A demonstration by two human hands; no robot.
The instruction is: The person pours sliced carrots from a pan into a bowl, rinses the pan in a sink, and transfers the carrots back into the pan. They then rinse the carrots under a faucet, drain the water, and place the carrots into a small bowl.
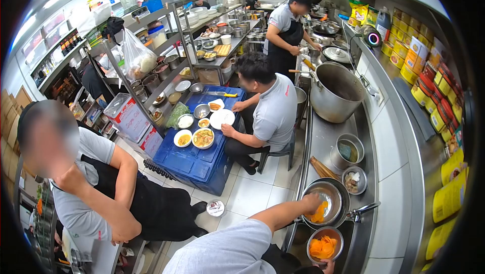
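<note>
My left hand (311,203) reaches out to a steel bowl (339,199) at the sink edge, with its fingers closed on orange slices (318,214) that hang into the bowl. A smaller steel bowl (324,231) just below holds a heap of orange slices (322,247). My right hand (329,266) shows only partly at the bottom edge, against this bowl's near rim; its grip is hidden. My grey sleeve and black apron fill the bottom middle.
A steel counter (323,137) runs along the right with a big stockpot (336,92), a small pot (348,150), a bowl (354,179) and a tap (361,209). One person sits eating at blue crates (192,160). Another person stands at my left, a third cooks at the back.
</note>
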